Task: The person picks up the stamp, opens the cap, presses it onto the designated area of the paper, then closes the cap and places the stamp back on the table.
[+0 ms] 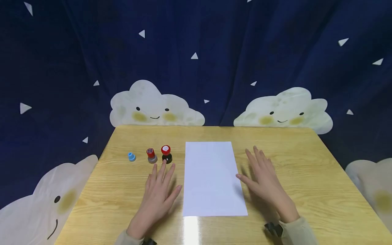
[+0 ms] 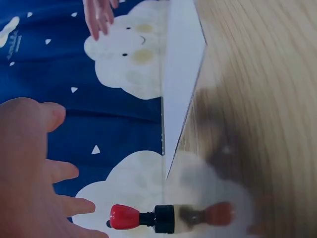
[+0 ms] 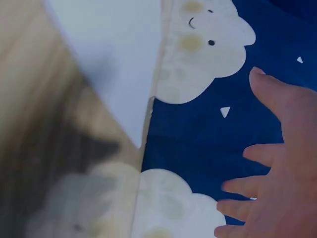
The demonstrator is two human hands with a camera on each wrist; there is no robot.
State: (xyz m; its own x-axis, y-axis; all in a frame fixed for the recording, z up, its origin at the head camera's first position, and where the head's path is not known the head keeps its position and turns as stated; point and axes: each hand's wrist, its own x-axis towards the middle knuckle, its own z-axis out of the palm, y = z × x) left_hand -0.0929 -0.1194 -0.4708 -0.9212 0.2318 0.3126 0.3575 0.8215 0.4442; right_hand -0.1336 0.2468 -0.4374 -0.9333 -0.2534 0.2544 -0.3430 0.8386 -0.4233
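A blank white sheet of paper (image 1: 211, 178) lies between the two hands. My left hand (image 1: 159, 195) hovers left of it, fingers spread and holding nothing. Just past its fingertips stands a stamp with a red knob and black base (image 1: 166, 158), which also shows in the left wrist view as a red-handled stamp (image 2: 125, 217). Beside that is a red and grey stamp (image 1: 151, 155), and farther left a small light blue piece (image 1: 131, 157), wider at its base. My right hand (image 1: 264, 178) is held over the paper's right edge, its fingers extended and holding nothing.
The light wooden table (image 1: 309, 183) is glossy and reflects a bright patch near the front edge. Behind and around it hangs a dark blue curtain (image 1: 220, 68) with white triangles and smiling clouds.
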